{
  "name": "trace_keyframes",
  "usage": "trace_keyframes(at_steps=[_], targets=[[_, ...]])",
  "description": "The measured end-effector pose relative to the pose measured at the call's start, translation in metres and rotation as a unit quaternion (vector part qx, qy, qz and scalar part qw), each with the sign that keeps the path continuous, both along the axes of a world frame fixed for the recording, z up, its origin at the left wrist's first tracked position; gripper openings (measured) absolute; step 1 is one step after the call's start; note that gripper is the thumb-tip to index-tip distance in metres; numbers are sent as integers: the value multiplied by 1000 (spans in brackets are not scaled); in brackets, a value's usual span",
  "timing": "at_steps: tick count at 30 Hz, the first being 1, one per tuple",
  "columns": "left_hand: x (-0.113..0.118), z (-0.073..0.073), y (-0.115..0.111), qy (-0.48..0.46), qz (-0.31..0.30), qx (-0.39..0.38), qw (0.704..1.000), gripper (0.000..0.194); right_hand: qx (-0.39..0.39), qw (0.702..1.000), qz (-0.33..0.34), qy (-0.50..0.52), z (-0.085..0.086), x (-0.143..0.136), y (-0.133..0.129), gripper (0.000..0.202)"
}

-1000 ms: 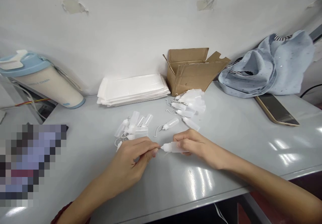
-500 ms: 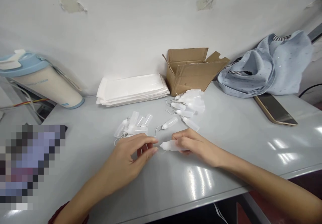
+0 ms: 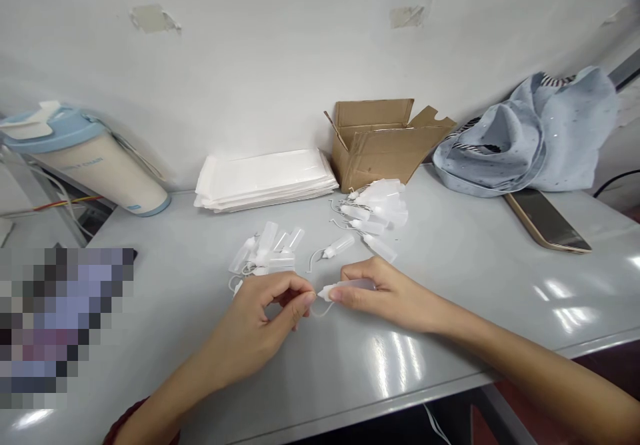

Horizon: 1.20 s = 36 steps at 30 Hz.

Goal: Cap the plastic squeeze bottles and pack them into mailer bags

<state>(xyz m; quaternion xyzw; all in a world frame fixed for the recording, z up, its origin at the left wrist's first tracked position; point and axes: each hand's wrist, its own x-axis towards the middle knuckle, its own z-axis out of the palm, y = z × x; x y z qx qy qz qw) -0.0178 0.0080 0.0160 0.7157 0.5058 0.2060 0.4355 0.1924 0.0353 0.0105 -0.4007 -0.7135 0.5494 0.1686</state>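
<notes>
Head view: the right hand (image 3: 395, 298) grips a small bottle (image 3: 362, 284), nozzle pointing at the left hand (image 3: 255, 318), whose thumb and fingers are pinched together just beside the tip; whether they hold anything, I cannot tell. Nearer than both hands, open surface (image 3: 325, 371) runs to its front edge. Well left beyond the left hand, a flask (image 3: 113, 168) shows blue lettering ending "CHAIN".

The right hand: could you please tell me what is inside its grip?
The right hand holds a bottle: its nozzle and part of its side show; thumb and fingers cover the rest.
</notes>
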Motion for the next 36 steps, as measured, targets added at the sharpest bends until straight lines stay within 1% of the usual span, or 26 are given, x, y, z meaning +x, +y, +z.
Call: trace_keyframes(at_steps=[6,9,14,17,20,23,29,36], targets=[[1,-2,1,-36,1,-34,999,22,-3,1000,2,-5,-3,0,-2,41],[1,-4,1,-43,0,-35,998,22,-13,1000,5,-3,-3,0,-2,40],[0,-5,0,-63,-1,-40,997,20,6,1000,5,6,-4,-1,-1,43],[-2,-4,2,-74,-2,-44,996,24,-2,1000,9,22,-4,-1,-2,44],[-6,-2,4,-75,26,-36,996,28,-13,999,5,31,-3,-1,-2,44],[-8,-1,6,-76,50,-31,995,27,-14,999,-6,34,-2,0,-1,44],[-6,-2,5,-89,14,-47,995,20,1,999,-12,34,-2,0,-1,42],[-3,-4,4,-109,8,-52,993,22,26,1000,-4,5,0,-1,-3,42]])
